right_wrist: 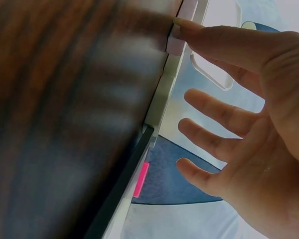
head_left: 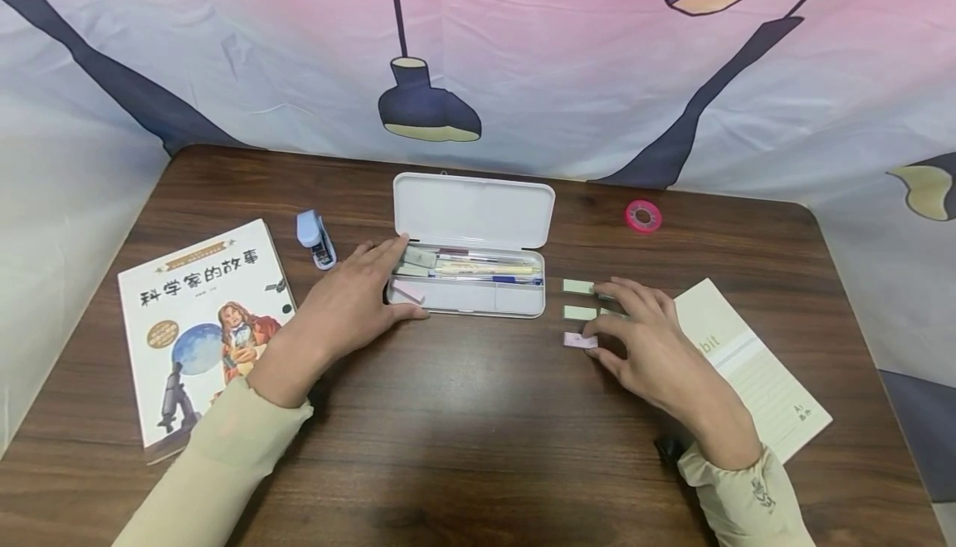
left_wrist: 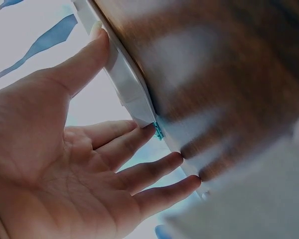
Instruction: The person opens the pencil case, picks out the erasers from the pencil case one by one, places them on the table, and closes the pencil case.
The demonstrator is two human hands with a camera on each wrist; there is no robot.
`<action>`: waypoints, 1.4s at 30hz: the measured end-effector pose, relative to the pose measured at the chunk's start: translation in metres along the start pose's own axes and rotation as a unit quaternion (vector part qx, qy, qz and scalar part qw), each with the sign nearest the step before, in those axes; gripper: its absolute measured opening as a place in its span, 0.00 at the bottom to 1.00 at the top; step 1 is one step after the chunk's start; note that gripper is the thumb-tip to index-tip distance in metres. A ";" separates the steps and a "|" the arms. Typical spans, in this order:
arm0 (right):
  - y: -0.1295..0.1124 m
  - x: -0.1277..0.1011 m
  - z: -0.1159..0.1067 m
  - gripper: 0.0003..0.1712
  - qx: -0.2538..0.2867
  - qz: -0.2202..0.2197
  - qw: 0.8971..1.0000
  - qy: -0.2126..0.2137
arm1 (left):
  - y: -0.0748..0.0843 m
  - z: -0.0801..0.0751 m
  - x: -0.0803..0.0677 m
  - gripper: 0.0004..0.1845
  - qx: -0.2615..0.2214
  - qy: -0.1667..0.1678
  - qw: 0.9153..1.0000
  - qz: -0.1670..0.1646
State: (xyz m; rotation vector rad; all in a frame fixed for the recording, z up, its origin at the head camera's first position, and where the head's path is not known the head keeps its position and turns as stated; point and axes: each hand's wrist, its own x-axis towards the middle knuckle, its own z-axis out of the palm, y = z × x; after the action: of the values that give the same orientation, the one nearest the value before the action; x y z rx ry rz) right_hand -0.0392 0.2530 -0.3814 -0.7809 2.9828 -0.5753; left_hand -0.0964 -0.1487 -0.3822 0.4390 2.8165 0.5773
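An open white pencil case (head_left: 515, 302) holds several pens (head_left: 489, 269), pale green blocks (head_left: 420, 257) and a pale pink block (head_left: 408, 291) that look like erasers. My left hand (head_left: 357, 294) rests at its left end, the thumb along the front edge and nearly straight fingers toward the hinge side. Right of the case, my right hand (head_left: 642, 335) pinches a pink eraser (head_left: 580, 339) between thumb and index finger, low at the tabletop. Behind that eraser lie small pale green erasers (head_left: 578, 313), some partly covered by this hand. Its other fingers are spread in the right wrist view.
A picture-covered book (head_left: 179, 298) lies on the left, with a blue stapler (head_left: 317, 238) behind it. A pink tape roll (head_left: 643, 216) sits at the back right. Under the right forearm is a cream notebook (head_left: 769, 389), with a small black object (head_left: 668, 450) near the sleeve.
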 end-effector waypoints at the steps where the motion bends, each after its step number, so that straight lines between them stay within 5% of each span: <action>1: 0.000 0.000 0.000 0.12 0.000 0.001 1.000 -0.001 | 0.001 -0.001 0.000 0.58 0.000 -0.001 1.000 -0.001; 16: -0.014 0.011 0.003 0.12 0.046 0.006 0.999 0.020 | 0.010 -0.006 0.000 0.56 0.003 -0.017 1.000 -0.009; 27: -0.052 0.066 0.013 0.11 0.059 -0.035 0.997 0.030 | 0.005 -0.003 -0.001 0.57 0.001 0.005 1.000 0.002; 42: -0.094 0.128 0.053 0.14 0.058 -0.045 0.997 -0.031 | 0.008 -0.006 -0.001 0.56 0.006 -0.010 1.000 -0.005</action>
State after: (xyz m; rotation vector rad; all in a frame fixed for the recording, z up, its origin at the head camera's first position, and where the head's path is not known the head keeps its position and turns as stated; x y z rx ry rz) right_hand -0.1020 0.0972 -0.3866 -0.9083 2.8404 -0.7068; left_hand -0.0951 -0.1438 -0.3731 0.4299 2.8031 0.5514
